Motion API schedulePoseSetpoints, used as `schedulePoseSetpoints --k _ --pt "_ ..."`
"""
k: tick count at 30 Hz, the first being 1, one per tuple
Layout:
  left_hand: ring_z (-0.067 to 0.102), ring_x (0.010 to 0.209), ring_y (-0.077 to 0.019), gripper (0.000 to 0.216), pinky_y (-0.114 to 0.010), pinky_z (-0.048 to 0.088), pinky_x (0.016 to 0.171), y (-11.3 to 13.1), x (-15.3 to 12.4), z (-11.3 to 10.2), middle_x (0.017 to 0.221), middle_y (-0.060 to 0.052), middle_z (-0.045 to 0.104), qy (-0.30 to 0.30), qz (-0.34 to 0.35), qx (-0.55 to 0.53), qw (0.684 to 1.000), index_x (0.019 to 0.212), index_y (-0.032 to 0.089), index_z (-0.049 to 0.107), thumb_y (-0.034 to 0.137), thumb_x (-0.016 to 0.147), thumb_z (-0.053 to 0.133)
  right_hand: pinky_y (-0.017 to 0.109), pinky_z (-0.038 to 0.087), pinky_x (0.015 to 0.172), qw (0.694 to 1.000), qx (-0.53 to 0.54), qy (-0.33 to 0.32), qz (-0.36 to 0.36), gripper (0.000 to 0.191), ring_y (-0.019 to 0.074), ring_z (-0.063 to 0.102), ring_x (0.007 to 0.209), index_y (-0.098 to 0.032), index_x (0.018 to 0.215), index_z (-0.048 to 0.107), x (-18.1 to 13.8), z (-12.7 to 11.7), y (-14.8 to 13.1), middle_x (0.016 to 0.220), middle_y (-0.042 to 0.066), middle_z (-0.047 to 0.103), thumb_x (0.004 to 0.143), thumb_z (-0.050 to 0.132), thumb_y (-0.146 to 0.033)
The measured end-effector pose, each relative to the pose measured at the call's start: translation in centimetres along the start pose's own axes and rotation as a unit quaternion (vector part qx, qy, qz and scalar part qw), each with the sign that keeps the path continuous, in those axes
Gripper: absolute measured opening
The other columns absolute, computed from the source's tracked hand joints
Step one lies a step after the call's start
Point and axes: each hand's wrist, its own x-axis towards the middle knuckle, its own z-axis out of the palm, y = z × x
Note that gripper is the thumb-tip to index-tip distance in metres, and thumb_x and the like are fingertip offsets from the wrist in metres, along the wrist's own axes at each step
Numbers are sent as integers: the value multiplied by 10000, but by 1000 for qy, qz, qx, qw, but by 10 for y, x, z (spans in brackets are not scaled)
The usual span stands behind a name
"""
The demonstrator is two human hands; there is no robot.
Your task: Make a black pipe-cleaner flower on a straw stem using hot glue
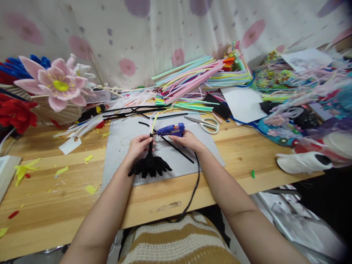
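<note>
My left hand [139,145] is closed around the stem of a black pipe-cleaner flower [150,165], whose petals hang toward me over a grey cutting mat [115,161]. My right hand [187,140] grips a blue hot glue gun [171,129], its nozzle touching the top of the stem beside my left fingers. The gun's black cord [194,187] trails off the table's front edge. A loose black pipe cleaner [178,150] lies on the mat under my right hand.
White-handled scissors [206,124] lie behind the glue gun. A heap of coloured pipe cleaners [192,79] fills the back. A pink paper flower [59,84] and a red one [16,113] stand at left. White paper [242,102] and craft clutter sit right; yellow scraps [90,189] dot the wood.
</note>
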Motion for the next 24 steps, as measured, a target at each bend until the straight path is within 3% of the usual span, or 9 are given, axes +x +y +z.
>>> schedulePoseSetpoints --k 24 --pt "614 599 -164 311 -250 476 445 0 -1 0 664 -57 641 2 1 -3 1000 761 92 624 226 509 747 215 327 483 1000 5 1 6 427 69 401 494 -128 744 607 -2 1 -6 576 -17 527 611 620 -534"
